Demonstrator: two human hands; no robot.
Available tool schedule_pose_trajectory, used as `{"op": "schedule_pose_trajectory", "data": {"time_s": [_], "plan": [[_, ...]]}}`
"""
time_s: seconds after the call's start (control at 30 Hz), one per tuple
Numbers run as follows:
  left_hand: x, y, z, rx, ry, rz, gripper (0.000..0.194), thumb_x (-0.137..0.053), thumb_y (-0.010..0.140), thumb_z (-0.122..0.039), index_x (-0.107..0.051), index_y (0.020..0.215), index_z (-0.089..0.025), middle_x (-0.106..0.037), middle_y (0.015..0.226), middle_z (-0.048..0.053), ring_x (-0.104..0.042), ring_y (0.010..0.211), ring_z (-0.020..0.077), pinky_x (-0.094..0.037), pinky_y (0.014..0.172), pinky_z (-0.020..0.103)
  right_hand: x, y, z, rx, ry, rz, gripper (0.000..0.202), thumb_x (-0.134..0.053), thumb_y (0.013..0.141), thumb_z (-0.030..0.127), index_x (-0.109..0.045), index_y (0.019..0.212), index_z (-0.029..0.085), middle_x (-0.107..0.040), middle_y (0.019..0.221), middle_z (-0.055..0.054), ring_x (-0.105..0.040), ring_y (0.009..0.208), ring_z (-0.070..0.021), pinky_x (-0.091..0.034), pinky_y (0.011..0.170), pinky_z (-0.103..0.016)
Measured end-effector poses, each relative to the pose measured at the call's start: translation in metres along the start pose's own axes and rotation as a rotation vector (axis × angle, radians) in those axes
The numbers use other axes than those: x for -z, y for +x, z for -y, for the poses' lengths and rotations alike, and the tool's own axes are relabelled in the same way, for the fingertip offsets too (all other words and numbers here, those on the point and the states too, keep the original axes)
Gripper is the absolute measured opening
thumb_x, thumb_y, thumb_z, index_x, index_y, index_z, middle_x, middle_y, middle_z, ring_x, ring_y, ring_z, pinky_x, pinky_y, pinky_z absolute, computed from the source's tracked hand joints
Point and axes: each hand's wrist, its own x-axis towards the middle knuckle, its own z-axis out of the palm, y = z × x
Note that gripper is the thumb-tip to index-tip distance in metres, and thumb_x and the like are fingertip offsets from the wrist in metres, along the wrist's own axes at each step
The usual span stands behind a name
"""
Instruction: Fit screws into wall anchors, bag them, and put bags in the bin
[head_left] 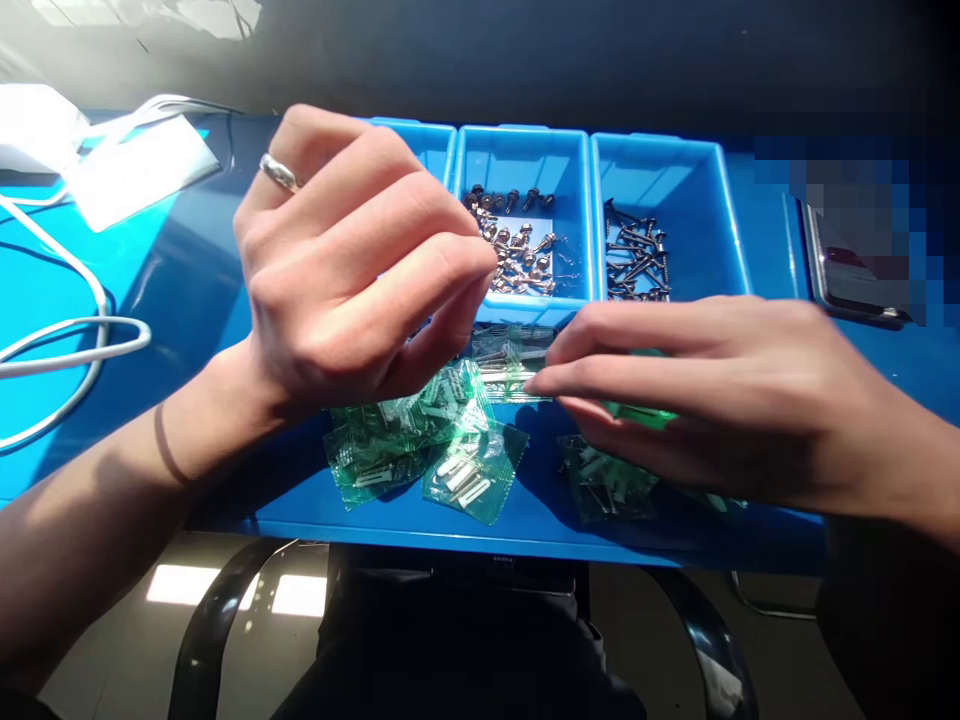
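My left hand (pixel 360 260), with a ring on one finger, is raised in front of the bins. Its fingers are curled and pinched to the thumb; whatever lies between them is hidden. Lower on the right, my right hand (pixel 705 390) has its fingers drawn together, fingertips at the right edge of a clear plastic packet (pixel 506 360) with long thin pieces inside. Under and beside the hands lie green-tinted packets (pixel 476 475) holding white wall plugs and screws. Another such packet (pixel 611 485) is partly covered by my right hand's shadow.
Behind the hands stand blue bins: the middle bin (pixel 525 150) holds hex-head screws, the right bin (pixel 705 220) dark screws. A white cable (pixel 97 300) loops at left near a white sheet (pixel 142 170). A dark phone-like object (pixel 855 270) lies at right. The blue table's front edge (pixel 450 540) is close.
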Motion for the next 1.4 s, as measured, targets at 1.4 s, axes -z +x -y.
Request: {"op": "schedule_pose_trajectory", "data": {"time_s": [1.4], "plan": [[0.007, 0.006, -0.007, -0.114, -0.163, 0.033, 0.046, -0.076, 0.089, -0.026, -0.055, 0.129, -0.016, -0.074, 0.12, 0.015, -0.074, 0.098, 0.0321, -0.056, 0.083, 0.05, -0.021, 0.026, 0.032, -0.338, 0.461, -0.618, 0.019, -0.073, 0.09, 0.007, -0.075, 0.091, 0.026, -0.079, 0.093, 0.002, -0.077, 0.086, -0.0183, -0.07, 0.075, -0.037]]}}
